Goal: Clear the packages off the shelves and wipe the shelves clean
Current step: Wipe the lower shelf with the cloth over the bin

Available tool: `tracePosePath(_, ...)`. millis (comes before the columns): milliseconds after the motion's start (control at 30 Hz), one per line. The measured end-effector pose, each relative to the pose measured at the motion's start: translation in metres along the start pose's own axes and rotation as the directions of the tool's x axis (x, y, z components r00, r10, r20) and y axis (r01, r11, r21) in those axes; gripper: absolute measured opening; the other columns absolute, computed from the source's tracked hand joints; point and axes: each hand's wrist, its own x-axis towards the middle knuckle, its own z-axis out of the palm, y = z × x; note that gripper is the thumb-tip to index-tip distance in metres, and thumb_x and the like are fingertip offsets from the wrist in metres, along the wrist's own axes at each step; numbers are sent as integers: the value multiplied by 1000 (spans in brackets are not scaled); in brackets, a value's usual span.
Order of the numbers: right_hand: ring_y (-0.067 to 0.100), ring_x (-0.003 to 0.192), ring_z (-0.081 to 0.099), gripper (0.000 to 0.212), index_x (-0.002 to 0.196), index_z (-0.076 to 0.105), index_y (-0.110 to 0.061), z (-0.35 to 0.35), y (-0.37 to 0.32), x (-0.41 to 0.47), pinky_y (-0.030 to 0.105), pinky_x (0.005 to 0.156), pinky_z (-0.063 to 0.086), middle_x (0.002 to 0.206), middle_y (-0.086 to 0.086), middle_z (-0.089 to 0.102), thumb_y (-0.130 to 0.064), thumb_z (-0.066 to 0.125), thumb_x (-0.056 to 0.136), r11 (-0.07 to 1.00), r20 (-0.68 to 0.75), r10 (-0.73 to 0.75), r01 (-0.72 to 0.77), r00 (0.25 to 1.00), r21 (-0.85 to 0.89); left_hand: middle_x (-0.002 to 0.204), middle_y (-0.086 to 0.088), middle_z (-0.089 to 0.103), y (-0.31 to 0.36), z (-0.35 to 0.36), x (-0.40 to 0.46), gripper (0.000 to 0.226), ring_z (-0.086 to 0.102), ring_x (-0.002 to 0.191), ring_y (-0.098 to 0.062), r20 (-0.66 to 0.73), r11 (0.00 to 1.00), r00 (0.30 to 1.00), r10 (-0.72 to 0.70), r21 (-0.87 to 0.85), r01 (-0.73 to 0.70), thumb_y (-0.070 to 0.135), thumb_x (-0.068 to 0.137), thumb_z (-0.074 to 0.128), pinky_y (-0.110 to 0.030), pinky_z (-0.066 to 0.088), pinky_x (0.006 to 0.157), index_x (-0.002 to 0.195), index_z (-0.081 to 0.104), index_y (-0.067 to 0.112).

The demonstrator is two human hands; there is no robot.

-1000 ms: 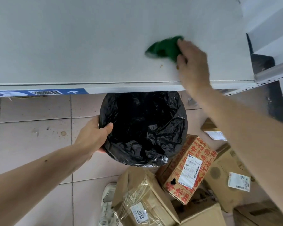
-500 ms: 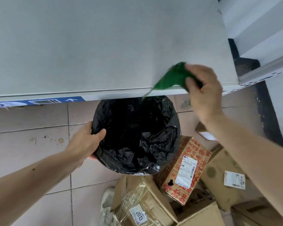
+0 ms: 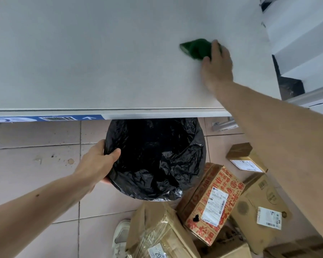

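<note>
The right hand (image 3: 215, 68) has its grip clamped on a crumpled green cloth (image 3: 197, 48), fingers curled over the near end of it and pressing it flat against the pale grey shelf (image 3: 101, 53), toward the shelf's right side and well back from the front edge. The cloth pokes out to the left of the fingertips in a dark green wad. The right forearm stretches across the front lip of the shelf from the lower right. Below the shelf, the left hand (image 3: 96, 164) has its grip closed on the rim of a round bin lined with a black plastic bag (image 3: 157, 159), thumb hooked over the inside of the liner and the other fingers hidden beneath the rim; the bin sits just under the shelf's front edge, its far side tucked out of sight below it. A blue label strip with a barcode (image 3: 50, 118) runs along the left part of the shelf's front face. On the tiled floor (image 3: 35, 164), to the right of the bin and touching it, lies a cardboard box printed in red characters (image 3: 211, 200) with a white shipping label. Beside it are plain brown packages: one wrapped in clear tape (image 3: 157, 231) nearest the viewer, a larger one (image 3: 257, 211) to the right, and a small one (image 3: 246, 157) farther back. A white shoe (image 3: 120, 237) shows at the bottom, just left of the taped package.
</note>
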Motion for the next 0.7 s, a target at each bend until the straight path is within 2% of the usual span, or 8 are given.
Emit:
tracePosePath(133,29,150,18,51,154,31,-12,38,-40,-76,31,123,9,160,14,26,-6,37,104,944,56,-322,316,945,97,100,0,70,-3,-15,-1,19,70,83,-26,3,1000,1000,-8,-8,8,28,98,58,-40,60,60,117,57,27)
tracePosePath(233,23,147,28,51,149,42,-18,56,-51,-154,35,123,15,156,7,39,-1,44,101,880,92,-462,444,882,167,100,-4,71,-9,-33,-3,20,71,83,-29,-30,1000,999,-13,-11,13,28,97,59,-47,61,62,117,58,28)
tracePosePath(300,19,141,39,52,146,47,-18,64,-52,-189,34,121,28,150,4,48,3,50,99,848,118,-516,485,849,214,99,-6,72,-17,-46,-6,20,71,81,-32,-57,1000,998,-19,-21,18,26,96,60,-51,61,61,116,60,28)
tracePosePath(333,16,137,45,52,145,49,-17,65,-53,-201,30,118,34,146,3,52,3,53,98,849,113,-498,457,860,264,99,-7,72,-22,-52,-7,21,71,80,-32,-64,999,998,-23,-32,21,25,95,60,-50,61,60,116,60,27)
tracePosePath(433,5,122,54,48,142,53,-14,62,-75,-223,9,108,34,136,0,61,-8,63,95,883,89,-322,265,943,388,100,-7,71,-44,-74,-12,21,71,79,-31,-77,997,996,-44,-66,39,22,96,60,-43,60,54,117,60,25)
tracePosePath(500,0,111,61,41,129,64,-16,62,-92,-234,12,102,43,122,-7,66,-14,72,89,882,131,-225,145,965,448,99,-7,71,-62,-89,-14,18,71,78,-30,-93,996,994,-49,-76,42,22,96,59,-39,59,52,114,60,26)
tracePosePath(600,6,91,69,16,97,75,-24,68,-117,-246,33,90,56,97,-13,73,-21,78,82,876,223,-117,-5,968,482,98,-6,71,-90,-112,-20,13,71,82,-30,-118,994,991,-67,-92,57,25,95,59,-48,61,63,108,60,28)
tracePosePath(700,7,70,69,10,81,73,-21,85,-140,-261,26,68,56,76,-6,73,-14,80,82,778,350,-38,-192,936,598,98,-9,70,-118,-139,-27,11,71,80,-33,-138,990,987,-77,-128,59,23,94,60,-54,60,63,104,60,27)
